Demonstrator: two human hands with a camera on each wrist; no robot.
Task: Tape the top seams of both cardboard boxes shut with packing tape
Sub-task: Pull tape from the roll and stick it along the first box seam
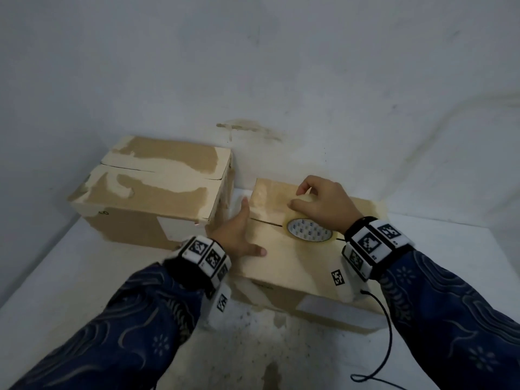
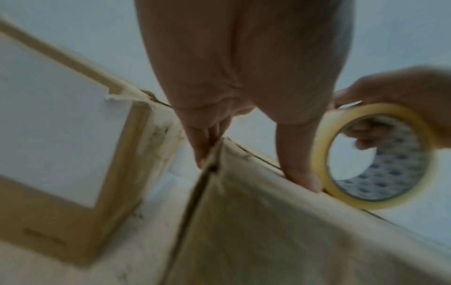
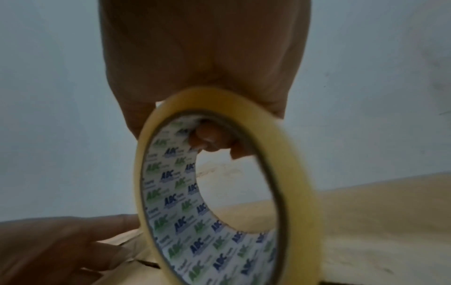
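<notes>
**Two boxes, one roll of tape, both my hands on the nearer box**

I count two cardboard boxes on the white table (image 1: 70, 277). The far box (image 1: 157, 190) sits to my left against the wall (image 1: 253, 66), its top flaps meeting at a seam, with pale torn patches across the brown surface and one white label on its front. The near box (image 1: 298, 266) lies just beside it, closer to me and to the right, and a dark seam line runs across its top.

There is one roll of packing tape (image 1: 309, 230), yellowish, with a printed white core. My right hand (image 1: 326, 204) grips it from above, thumb outside and fingers curled through the core, holding it on edge over the seam of the near box.

My left hand (image 1: 239, 235) lies flat with straight fingers at the left end of the near box, thumb spread along the top, fingers pointing toward the gap between the two boxes.

One black cable (image 1: 388, 333) trails from my right wrist down to the table
</notes>
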